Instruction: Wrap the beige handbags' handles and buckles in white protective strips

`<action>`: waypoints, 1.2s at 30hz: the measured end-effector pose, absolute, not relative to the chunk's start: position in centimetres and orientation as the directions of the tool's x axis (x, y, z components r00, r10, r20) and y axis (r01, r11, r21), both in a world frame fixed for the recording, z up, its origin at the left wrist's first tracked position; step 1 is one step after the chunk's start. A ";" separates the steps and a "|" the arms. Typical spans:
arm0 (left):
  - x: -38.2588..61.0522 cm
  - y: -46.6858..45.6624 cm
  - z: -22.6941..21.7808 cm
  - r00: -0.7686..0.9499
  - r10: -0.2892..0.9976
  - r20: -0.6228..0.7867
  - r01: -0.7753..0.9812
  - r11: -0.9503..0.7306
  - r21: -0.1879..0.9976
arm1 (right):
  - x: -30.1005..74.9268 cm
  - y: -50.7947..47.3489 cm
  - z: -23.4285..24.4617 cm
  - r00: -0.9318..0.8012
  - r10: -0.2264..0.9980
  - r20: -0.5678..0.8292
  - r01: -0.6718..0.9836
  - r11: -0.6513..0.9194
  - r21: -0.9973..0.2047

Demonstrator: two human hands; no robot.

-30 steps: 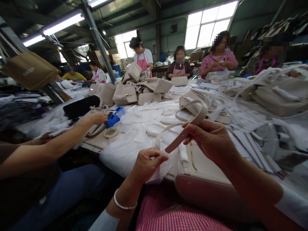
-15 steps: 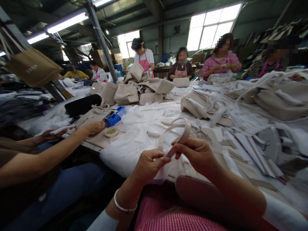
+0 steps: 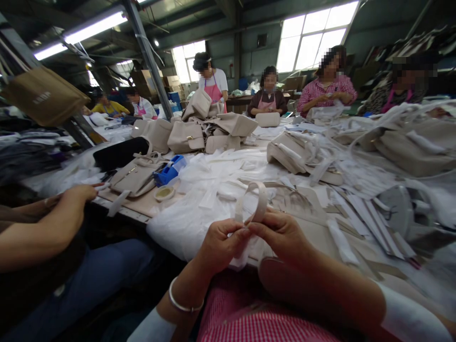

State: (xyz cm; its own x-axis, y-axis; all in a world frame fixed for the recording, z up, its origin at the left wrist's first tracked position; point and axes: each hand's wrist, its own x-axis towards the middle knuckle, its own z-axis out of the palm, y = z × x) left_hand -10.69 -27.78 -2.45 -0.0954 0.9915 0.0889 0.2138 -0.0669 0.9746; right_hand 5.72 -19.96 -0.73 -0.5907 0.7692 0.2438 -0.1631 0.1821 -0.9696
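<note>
A light beige bag strap [image 3: 261,202] curves up in a loop above my two hands. My left hand [image 3: 223,244] pinches it low down, thumb against fingers. Close against it, my right hand [image 3: 281,233] also grips the strap, and the fingertips of both hands nearly meet. A beige handbag [image 3: 309,209] lies on the table behind and right of my right hand, its lower part partly hidden by my forearm. White wrapping sheets [image 3: 185,223] bunch up beside my left hand.
A co-worker's arm [image 3: 60,218] reaches in at the left, near a beige bag [image 3: 137,175], a blue tape dispenser [image 3: 169,171] and a tape roll [image 3: 164,193]. More bags [image 3: 185,137] are piled behind. Cardboard strips [image 3: 370,223] lie at right. Several people sit or stand across the table.
My right hand has moved left and down along the strap, close to my left hand, and the loop stands more upright. The co-worker's hand has drawn back from the tape dispenser.
</note>
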 end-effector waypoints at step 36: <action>-8.7 -29.7 -6.3 -0.340 0.934 0.110 -0.029 -0.127 0.991 | 6.3 -15.3 1.3 -0.404 0.913 -0.049 -0.557 -0.288 -0.779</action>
